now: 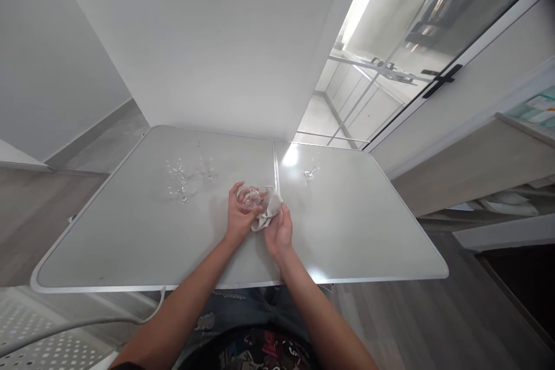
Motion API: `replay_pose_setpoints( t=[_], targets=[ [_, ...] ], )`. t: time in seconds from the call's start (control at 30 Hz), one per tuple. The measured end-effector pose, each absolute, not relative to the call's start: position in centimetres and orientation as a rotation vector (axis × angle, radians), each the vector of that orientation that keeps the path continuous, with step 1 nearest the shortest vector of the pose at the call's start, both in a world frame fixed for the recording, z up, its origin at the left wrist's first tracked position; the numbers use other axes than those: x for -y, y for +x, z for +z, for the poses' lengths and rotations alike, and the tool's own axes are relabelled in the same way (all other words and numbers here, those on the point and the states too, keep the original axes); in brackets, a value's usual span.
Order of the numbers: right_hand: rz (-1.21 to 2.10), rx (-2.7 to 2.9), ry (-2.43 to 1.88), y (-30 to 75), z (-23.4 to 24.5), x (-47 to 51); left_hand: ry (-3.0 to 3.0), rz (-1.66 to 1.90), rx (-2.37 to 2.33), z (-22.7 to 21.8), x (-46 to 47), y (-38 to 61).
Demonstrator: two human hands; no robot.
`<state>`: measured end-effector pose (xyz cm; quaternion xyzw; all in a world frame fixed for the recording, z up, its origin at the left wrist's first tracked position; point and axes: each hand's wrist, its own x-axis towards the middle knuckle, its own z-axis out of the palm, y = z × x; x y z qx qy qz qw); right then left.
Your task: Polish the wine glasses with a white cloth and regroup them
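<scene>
A white wall (260, 40) stands at 12 o'clock, a glass-paned door (416, 40) with 1 black handle (442, 81) at 2, a wood-toned shelf (477, 167) at 3. At 8 o'clock, a pale cable (104, 321) crosses a perforated white panel (32, 335).

No text, label, brand, number or sign can be read: the coloured print (269, 344) on the person's dark shirt (249, 354) is too blurred to make out, and the pale green item (537, 106) at the right edge is too indistinct to show any lettering.
</scene>
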<state>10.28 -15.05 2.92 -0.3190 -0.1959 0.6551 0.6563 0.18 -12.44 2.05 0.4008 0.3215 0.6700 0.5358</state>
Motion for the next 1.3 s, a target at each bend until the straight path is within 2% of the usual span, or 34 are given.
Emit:
replay_pose_setpoints(
  t=[0.2, 0.4, 0.57, 1.0, 1.3],
  targets=[
    [1.396, 0.408, -0.827, 9.7, 2.2, 14.7, 1.090, 1.498, -1.066, 1.3, 12.5, 0.2],
    [1.354, 0.371, -0.771, 10.1, 2.6, 14.6, 1.110, 1.533, -1.004, 1.9, 12.8, 0.2],
    [1.447, 0.357, -0.789, 9.8, 2.7, 14.6, 1.105, 1.588, -1.062, 1.7, 13.1, 0.1],
    [1.431, 0.358, -0.779, 10.5, 3.4, 14.8, 1.143, 1.583, -1.068, 1.8, 12.7, -0.1],
    [1.589, 0.492, -0.964, 13.4, 2.9, 17.0, 1.058, 1.633, -1.248, 1.5, 12.3, -1.0]
  ],
)
